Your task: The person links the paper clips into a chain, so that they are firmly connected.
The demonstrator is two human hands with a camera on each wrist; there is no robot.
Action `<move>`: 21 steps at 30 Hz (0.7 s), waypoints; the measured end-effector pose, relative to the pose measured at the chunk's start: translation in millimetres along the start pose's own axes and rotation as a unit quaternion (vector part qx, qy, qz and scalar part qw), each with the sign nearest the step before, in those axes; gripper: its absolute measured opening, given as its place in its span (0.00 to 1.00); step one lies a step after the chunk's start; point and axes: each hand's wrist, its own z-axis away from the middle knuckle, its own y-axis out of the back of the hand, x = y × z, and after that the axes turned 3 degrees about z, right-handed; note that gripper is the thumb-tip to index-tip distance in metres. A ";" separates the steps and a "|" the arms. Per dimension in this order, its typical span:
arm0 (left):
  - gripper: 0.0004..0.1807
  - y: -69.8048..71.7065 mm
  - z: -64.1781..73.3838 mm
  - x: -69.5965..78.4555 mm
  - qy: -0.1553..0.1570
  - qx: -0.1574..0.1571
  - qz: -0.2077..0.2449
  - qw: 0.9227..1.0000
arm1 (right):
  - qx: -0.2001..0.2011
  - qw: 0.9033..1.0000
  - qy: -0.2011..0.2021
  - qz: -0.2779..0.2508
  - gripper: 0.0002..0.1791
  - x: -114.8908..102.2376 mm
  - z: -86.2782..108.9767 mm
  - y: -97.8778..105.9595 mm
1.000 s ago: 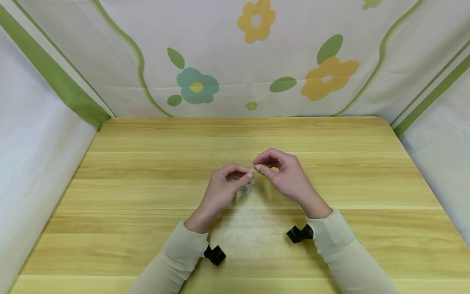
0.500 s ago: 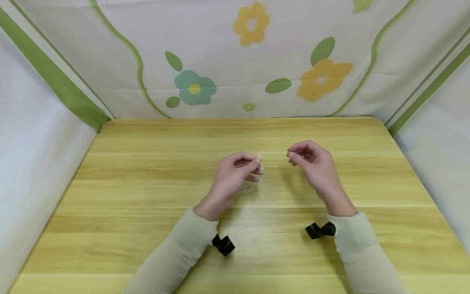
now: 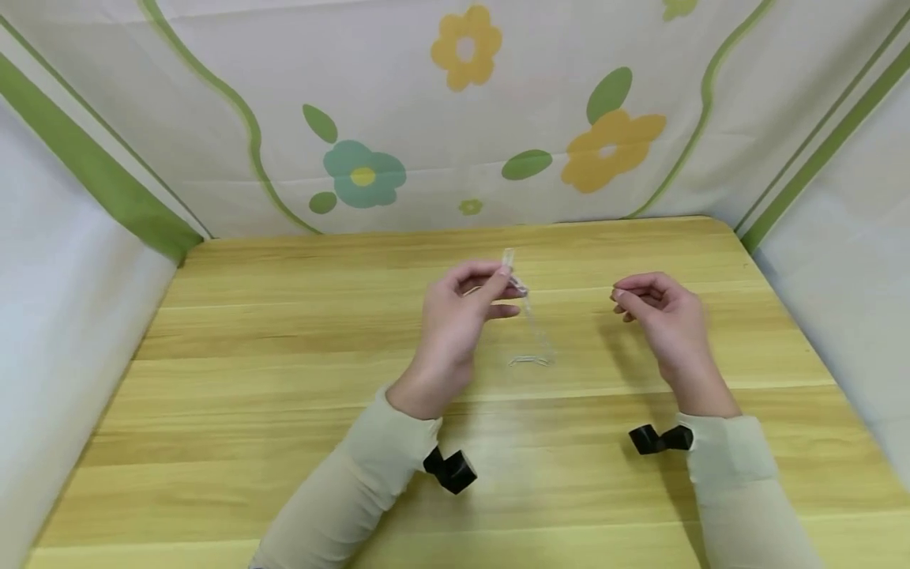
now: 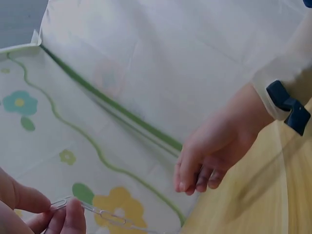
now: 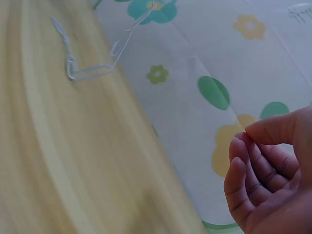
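Observation:
A chain of linked paper clips (image 3: pixel 529 360) hangs from my left hand (image 3: pixel 455 324), which pinches it near the upper end between thumb and fingers. One clip sticks up past the fingertips, and the lower links come down close over the wooden table. In the left wrist view the chain (image 4: pixel 114 217) runs off to the right from the pinch. My right hand (image 3: pixel 661 312) is raised to the right, apart from the chain. Its fingers are loosely curled with the thumb tip at the index finger, and nothing shows between them in the right wrist view.
The wooden table (image 3: pixel 284 379) reaches back to a white curtain (image 3: pixel 398 103) printed with flowers and leaves. White cloth (image 3: pixel 64 261) also borders the left and right sides. Black mounts (image 3: pixel 451 472) sit at both wrists.
The hands have moved apart, the right one drawing off to the right. My left hand has risen away with the clips, and the bunched chain now hangs stretched out below it.

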 end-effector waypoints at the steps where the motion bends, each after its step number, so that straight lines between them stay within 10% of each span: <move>1: 0.07 4.6 0.5 0.0 0.001 0.010 -0.001 1.000 | -0.005 1.000 -0.002 0.018 0.10 0.6 -0.4 -2.4; 7: 0.08 11.1 -1.1 1.2 -0.002 0.027 -0.012 1.000 | -0.025 0.994 0.001 0.102 0.11 3.2 -1.0 -14.8; 21: 0.05 -83.0 -5.7 4.4 -0.037 -0.060 0.067 0.995 | 0.032 0.999 0.004 -0.030 0.04 -0.7 -6.4 13.0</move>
